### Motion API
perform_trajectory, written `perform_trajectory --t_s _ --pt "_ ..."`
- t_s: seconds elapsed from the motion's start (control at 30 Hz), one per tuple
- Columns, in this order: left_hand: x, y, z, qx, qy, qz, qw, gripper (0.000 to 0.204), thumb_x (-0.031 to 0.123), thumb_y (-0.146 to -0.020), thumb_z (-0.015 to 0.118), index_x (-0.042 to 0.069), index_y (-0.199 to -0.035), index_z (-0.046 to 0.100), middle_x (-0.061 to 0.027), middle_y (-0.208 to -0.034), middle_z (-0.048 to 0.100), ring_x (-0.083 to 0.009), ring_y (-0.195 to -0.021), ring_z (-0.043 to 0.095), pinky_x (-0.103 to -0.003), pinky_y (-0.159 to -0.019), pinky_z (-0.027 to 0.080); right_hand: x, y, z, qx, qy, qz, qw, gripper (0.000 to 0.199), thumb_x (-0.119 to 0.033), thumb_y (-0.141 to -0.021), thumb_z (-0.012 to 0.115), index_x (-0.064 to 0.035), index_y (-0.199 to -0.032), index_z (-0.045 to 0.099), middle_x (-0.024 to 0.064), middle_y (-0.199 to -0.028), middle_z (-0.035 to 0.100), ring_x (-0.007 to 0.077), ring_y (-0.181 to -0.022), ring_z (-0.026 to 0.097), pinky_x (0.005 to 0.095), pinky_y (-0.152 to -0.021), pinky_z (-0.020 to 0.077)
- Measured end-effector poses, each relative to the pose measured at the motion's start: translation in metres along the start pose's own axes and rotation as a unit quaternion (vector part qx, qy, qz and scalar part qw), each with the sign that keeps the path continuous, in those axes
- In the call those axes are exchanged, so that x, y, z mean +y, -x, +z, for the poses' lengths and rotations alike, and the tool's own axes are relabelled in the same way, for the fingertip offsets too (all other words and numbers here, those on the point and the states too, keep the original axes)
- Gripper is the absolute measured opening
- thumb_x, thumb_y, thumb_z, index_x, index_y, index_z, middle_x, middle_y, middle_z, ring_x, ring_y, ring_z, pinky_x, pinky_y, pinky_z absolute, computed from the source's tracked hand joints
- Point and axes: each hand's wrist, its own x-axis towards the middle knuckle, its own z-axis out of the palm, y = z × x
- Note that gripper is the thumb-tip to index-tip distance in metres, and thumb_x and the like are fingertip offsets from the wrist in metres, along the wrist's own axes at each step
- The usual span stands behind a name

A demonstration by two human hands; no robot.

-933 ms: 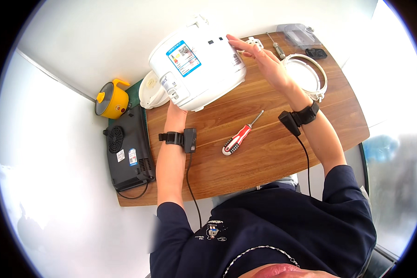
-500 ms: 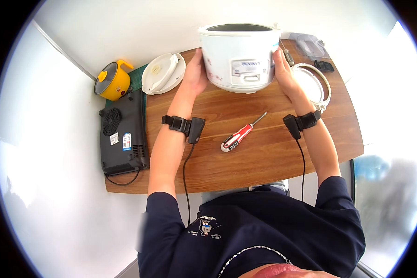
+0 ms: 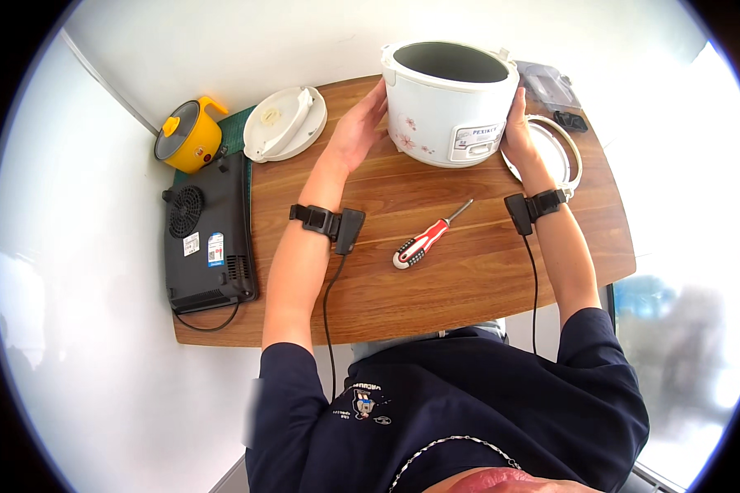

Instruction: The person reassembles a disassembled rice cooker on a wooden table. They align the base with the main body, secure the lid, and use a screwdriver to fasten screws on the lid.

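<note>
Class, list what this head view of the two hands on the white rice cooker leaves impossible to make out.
- Rice cooker base and far side: hidden by its own body.
- Right hand fingertips: behind the cooker wall.
- Metal ring beside it: partly covered by that hand and wrist.
- Dark items at the table's far corner: too small and bent by the fisheye rim.

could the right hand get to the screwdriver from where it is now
Probably yes. The right hand rests on the side of the rice cooker, and the screwdriver lies on bare table just in front of the cooker, between both forearms, with nothing on or around it. The hand would have to let go first.
</note>
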Motion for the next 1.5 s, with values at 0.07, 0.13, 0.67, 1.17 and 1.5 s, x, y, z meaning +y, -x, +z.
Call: perform_trajectory --t_s 0.07,0.13,0.67,1.17,1.5 --pt "-0.002 0.0 0.0 0.014 -0.002 0.01 1.0 0.07 0.053 -0.108 0.039 0.013 -0.164 0.03 -0.0061 -0.171 0.026 -0.0264 -0.157 0.019 -0.055 -0.125 0.016 0.003 -0.001 0.005 0.0 0.01 -0.011 1.0 0.077 -0.065 -0.108 0.024 -0.0087 -0.16 0.036 0.0095 -0.159 0.045 0.024 -0.147 0.042 0.0398 -0.122 0.0338" --pt "-0.006 -0.003 -0.001 0.022 0.003 0.028 0.999 0.07 0.056 -0.108 0.036 0.012 -0.163 0.031 -0.0069 -0.169 0.029 -0.0263 -0.156 0.021 -0.054 -0.125 0.015 0.011 -0.006 0.009 0.011 0.033 -0.05 0.998 0.076 -0.064 -0.109 0.024 -0.0085 -0.159 0.037 0.0097 -0.158 0.047 0.0238 -0.145 0.043 0.0395 -0.121 0.0343" --pt "-0.046 -0.027 -0.026 0.13 0.077 0.126 0.981 0.065 0.051 -0.113 0.029 0.002 -0.155 0.041 -0.0099 -0.162 0.04 -0.0217 -0.148 0.035 -0.037 -0.124 0.025 0.07 -0.016 0.019 -0.006 0.061 -0.108 0.992 0.07 -0.056 -0.112 0.024 -0.0049 -0.161 0.027 0.0103 -0.162 0.038 0.0228 -0.15 0.033 0.0374 -0.125 0.0234" --pt "-0.061 -0.029 -0.025 0.212 0.078 0.08 0.971 0.06 0.046 -0.114 0.028 0.001 -0.152 0.043 -0.0096 -0.157 0.045 -0.0215 -0.143 0.042 -0.038 -0.122 0.03 0.083 -0.011 -0.003 -0.039 0.045 -0.029 0.998 0.071 -0.054 -0.112 0.024 -0.0009 -0.158 0.033 0.0122 -0.161 0.043 0.0234 -0.149 0.036 0.037 -0.125 0.0235" --pt "-0.063 -0.029 -0.024 0.262 0.067 0.051 0.961 0.066 0.052 -0.112 0.033 -0.001 -0.149 0.048 -0.0106 -0.151 0.051 -0.0216 -0.136 0.047 -0.036 -0.117 0.035 0.07 -0.001 0.006 -0.041 0.045 -0.034 0.998 0.063 -0.044 -0.115 0.024 -0.0005 -0.161 0.027 0.0104 -0.164 0.037 0.0211 -0.151 0.031 0.0346 -0.126 0.0203"
